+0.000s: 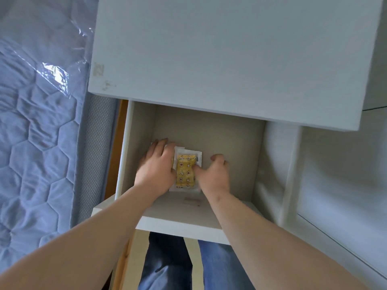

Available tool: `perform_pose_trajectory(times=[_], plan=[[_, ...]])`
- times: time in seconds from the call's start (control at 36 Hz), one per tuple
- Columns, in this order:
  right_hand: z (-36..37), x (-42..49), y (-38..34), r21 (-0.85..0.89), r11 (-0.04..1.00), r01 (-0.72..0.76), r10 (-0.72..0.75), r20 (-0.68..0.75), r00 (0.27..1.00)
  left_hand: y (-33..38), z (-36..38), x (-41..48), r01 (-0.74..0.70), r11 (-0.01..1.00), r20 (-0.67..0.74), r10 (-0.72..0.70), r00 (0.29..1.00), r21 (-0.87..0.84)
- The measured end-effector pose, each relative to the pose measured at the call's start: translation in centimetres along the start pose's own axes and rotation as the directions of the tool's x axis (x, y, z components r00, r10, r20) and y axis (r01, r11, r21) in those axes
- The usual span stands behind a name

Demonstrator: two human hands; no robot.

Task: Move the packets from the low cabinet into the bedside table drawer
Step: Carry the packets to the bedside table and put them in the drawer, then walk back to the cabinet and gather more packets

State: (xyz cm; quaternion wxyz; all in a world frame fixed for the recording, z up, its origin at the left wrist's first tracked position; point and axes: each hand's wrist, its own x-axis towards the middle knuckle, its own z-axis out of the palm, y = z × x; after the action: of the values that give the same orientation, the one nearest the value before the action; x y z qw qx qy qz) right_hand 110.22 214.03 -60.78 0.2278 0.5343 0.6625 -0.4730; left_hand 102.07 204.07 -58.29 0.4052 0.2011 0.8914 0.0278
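The bedside table drawer (178, 225) is pulled out below the white table top (230, 59). A yellow patterned packet (186, 170) in a clear white-edged wrapper lies flat on the drawer floor, left of centre. My left hand (157, 164) lies flat beside it on the left, fingers fairly straight, covering what looks like a second packet whose white corner (167, 145) peeks out. My right hand (213, 174) is on the packet's right side. Its thumb touches the wrapper's edge and its fingers curl loosely onto the drawer floor, apart from the packet.
A quilted blue mattress (37, 143) under clear plastic fills the left side. White cabinet panels (335, 174) stand to the right of the drawer. My legs in blue jeans (209, 266) show below the drawer front. A small label (191, 200) lies on the drawer floor near the front.
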Motion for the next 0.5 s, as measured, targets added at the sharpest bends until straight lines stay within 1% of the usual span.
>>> perform_pose_trajectory(times=[0.17,0.31,0.42,0.5], plan=[[-4.1,-4.3,-1.7,0.143,0.99,0.002,0.001,-0.016,1.0,2.2,-3.2,-3.7,0.032,0.993,-0.056,-0.039,0.998,-0.114],[-8.2,-9.7,-3.2,0.291,0.956,0.023,-0.013,-0.036,0.999,5.0,-6.8,-8.6,0.049,0.94,-0.092,-0.084,0.992,-0.337],[-10.9,-14.0,-4.0,0.376,0.926,0.03,-0.023,-0.025,0.999,7.1,-9.2,-12.3,-0.006,0.902,-0.099,-0.041,0.994,-0.433],[-12.7,-17.0,-5.1,0.441,0.896,0.054,-0.032,-0.056,0.998,8.6,-11.4,-14.4,-0.086,0.87,-0.132,0.025,0.991,-0.486]])
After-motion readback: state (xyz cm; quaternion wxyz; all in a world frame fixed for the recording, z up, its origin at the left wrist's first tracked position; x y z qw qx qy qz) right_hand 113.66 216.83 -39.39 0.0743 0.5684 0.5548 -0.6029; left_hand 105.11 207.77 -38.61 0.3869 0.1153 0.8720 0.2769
